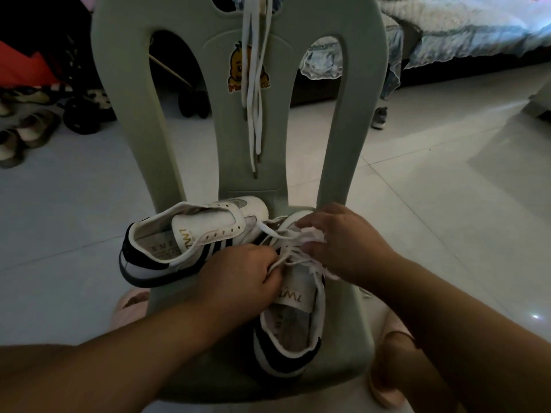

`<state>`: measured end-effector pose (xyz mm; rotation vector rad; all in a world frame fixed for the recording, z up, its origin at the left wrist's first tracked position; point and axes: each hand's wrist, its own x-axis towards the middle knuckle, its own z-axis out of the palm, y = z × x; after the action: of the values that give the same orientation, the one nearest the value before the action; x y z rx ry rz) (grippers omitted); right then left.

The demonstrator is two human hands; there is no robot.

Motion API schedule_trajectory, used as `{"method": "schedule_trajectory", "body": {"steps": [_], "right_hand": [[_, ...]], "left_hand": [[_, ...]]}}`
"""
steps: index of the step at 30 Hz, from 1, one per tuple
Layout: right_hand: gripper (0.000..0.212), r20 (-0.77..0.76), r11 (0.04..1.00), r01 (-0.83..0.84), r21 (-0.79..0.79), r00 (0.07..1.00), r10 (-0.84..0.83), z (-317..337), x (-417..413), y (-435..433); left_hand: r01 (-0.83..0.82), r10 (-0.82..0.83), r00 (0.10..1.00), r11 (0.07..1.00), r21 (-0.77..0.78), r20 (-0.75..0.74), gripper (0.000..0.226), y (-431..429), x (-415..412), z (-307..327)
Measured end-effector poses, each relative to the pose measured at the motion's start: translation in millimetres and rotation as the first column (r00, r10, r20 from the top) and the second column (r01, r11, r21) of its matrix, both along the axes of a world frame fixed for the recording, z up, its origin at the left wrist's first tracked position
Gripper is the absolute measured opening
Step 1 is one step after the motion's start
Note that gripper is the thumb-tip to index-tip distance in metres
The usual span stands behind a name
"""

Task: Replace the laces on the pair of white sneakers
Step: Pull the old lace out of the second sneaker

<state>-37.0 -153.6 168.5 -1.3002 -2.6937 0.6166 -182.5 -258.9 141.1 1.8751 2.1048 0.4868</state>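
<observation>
2 bare forearms (119, 362) come in from the bottom edge and meet over the seat of a pale green plastic chair (362, 114). the near sneaker (295, 299) lies on that seat with its heel toward the camera and its toe toward the chair back. the left hand (247, 275) has its fingers curled and pinches a strand of the white lace (293, 248) just above the tongue. the right hand (348, 242) is cupped over the toe end, its fingers gripping a loose bunch of the same lace. the other sneaker (190, 234) lies on its side, touching the near one, and its eyelets look bare. spare laces (253, 93) hang down the chair back, well apart from both hands.

judging by the bare shoe and the laces hanging in wait, the step in hand is working the lace of the second shoe through its eyelets. most likely it is being drawn out, though i cannot tell for certain whether it is coming out or going in. the next move calls for a steady hold on the shoe with 1 hand while the other feeds the strand through 1 eyelet at a time, so the slack does not knot.
</observation>
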Motion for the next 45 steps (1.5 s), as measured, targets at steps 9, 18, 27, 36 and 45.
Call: {"method": "schedule_trajectory", "body": {"steps": [9,18,27,36,45], "right_hand": [[0.028,-0.221,0.936,0.335,-0.11,0.91,-0.352,23.6,29.2,22.7],[0.039,-0.291,0.726,0.547,-0.416,0.676,-0.676,38.6,81.7,40.2],[0.02,-0.089,0.981,0.184,-0.06,0.978,-0.189,37.7,48.1,7.8],[0.022,-0.185,0.98,-0.197,0.018,0.963,0.197,20.9,-4.5,-11.7],[0.016,0.081,0.973,-0.224,0.055,0.972,0.219,25.5,-3.3,-7.2]], "left_hand": [[0.0,-0.001,1.0,0.995,0.105,0.009,0.024,-0.7,-12.1,0.4],[-0.022,0.035,0.999,0.949,0.314,-0.038,0.029,-0.1,-24.0,9.3],[0.067,-0.007,0.99,0.898,0.435,-0.139,0.03,2.2,-24.9,12.0],[0.28,-0.133,0.942,0.817,0.504,-0.308,0.029,8.6,-21.3,2.3],[0.354,-0.247,0.93,0.802,0.481,-0.273,0.031,6.9,-20.2,-8.3]]}}
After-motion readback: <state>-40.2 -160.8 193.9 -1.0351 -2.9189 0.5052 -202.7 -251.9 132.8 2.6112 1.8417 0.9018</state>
